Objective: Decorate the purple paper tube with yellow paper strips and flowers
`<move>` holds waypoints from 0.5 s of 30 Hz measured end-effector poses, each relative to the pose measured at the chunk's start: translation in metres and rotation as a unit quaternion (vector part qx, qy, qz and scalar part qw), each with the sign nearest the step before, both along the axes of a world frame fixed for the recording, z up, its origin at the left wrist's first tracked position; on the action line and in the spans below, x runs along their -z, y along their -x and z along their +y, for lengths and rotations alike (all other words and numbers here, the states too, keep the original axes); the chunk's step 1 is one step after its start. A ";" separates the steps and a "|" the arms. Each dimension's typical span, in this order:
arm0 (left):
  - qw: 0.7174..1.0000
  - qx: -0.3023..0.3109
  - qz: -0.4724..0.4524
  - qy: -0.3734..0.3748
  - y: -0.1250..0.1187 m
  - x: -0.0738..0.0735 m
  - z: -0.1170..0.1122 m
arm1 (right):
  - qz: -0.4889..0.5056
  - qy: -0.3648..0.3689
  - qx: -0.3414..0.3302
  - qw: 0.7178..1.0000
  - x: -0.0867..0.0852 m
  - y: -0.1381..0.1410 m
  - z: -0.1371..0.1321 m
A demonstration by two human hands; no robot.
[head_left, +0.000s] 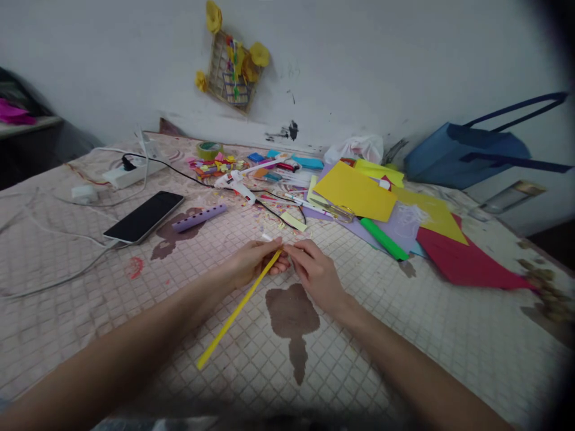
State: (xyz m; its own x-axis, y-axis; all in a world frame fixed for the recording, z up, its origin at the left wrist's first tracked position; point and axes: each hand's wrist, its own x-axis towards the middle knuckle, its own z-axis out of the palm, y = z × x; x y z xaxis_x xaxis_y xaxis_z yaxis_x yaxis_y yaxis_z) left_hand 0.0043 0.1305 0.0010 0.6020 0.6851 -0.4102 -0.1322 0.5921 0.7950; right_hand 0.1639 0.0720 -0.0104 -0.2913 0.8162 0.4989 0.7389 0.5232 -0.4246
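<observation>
A long yellow paper strip (pixel 238 308) runs from the table's near middle up to my fingers. My left hand (pixel 255 262) is closed, pinching the strip's far end together with a small white piece. My right hand (pixel 314 270) is closed too, its fingertips pressed on the same end from the right. Both hands rest low over the patterned tablecloth (pixel 404 335).
Coloured paper sheets (pixel 359 191), a green marker (pixel 383 238) and scissors (pixel 338 211) lie to the right. A glue gun (pixel 236 182), purple punched strip (pixel 199 218), phone (pixel 144 215), power strip (pixel 130 170) and cables sit left. A blue bag (pixel 467 152) stands at the back right.
</observation>
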 end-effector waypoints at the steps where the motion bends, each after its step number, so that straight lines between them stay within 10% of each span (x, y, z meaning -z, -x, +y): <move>1: 1.000 -0.004 0.001 -0.002 0.000 0.001 0.000 | -0.005 0.002 -0.001 1.000 0.000 0.000 0.000; 15: 0.999 0.020 0.022 -0.027 0.001 0.004 0.002 | 0.179 0.095 0.011 0.979 -0.006 0.004 0.000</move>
State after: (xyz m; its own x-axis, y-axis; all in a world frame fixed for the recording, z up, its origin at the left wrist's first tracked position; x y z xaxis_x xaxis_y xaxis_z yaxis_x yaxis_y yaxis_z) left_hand 0.0030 0.1323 -0.0027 0.6119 0.6823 -0.4001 -0.0736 0.5528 0.8301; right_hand 0.1598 0.0719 -0.0040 -0.1064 0.9085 0.4042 0.5361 0.3948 -0.7462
